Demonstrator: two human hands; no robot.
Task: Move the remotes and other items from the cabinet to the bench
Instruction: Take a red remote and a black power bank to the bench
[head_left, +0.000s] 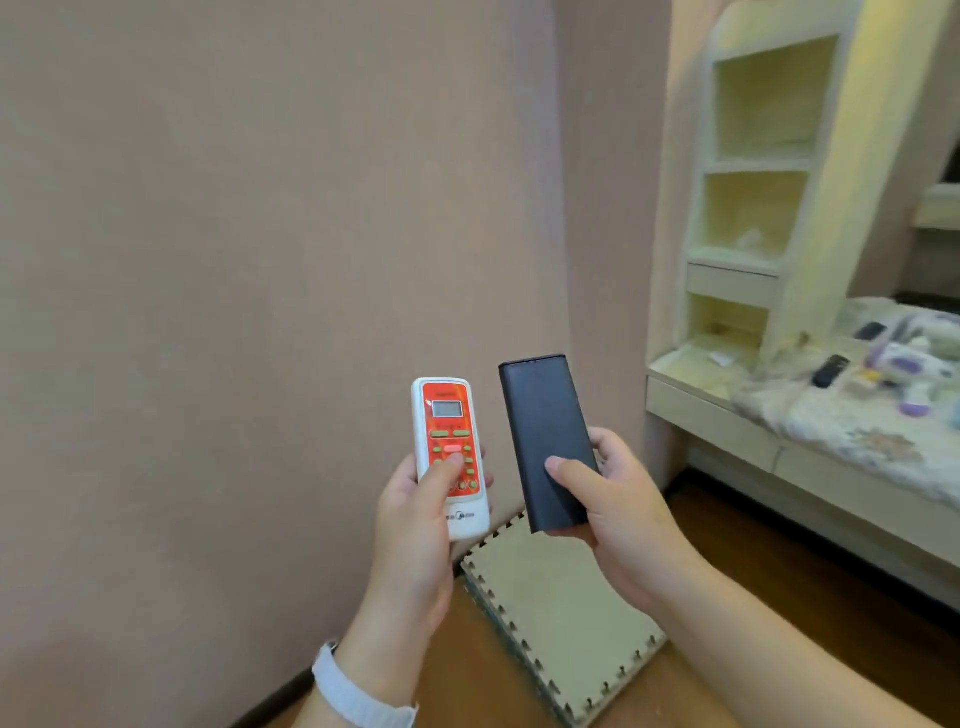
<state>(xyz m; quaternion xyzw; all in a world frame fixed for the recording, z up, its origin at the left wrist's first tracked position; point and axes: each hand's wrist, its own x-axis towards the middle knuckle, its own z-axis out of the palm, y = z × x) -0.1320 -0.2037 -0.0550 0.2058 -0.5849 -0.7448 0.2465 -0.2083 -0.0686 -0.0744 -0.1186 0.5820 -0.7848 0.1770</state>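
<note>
Orange-faced and white-bodied, the remote (451, 457) stands upright in my left hand (415, 530), fingers (487, 480) wrapped behind it and thumb pressed on its buttons. Just beside it, not touching, my right hand (618, 514) grips a plain black slab (545, 441) by its lower end, thumb on its face. Both are held in the air before the pink wall (260, 260), above a foam mat (561, 613) on the wooden floor (753, 551). Off to my right, the tabletop (696, 408) carries 2 black remotes (830, 371) among other small items, next to the pale cabinet (753, 208).
</note>
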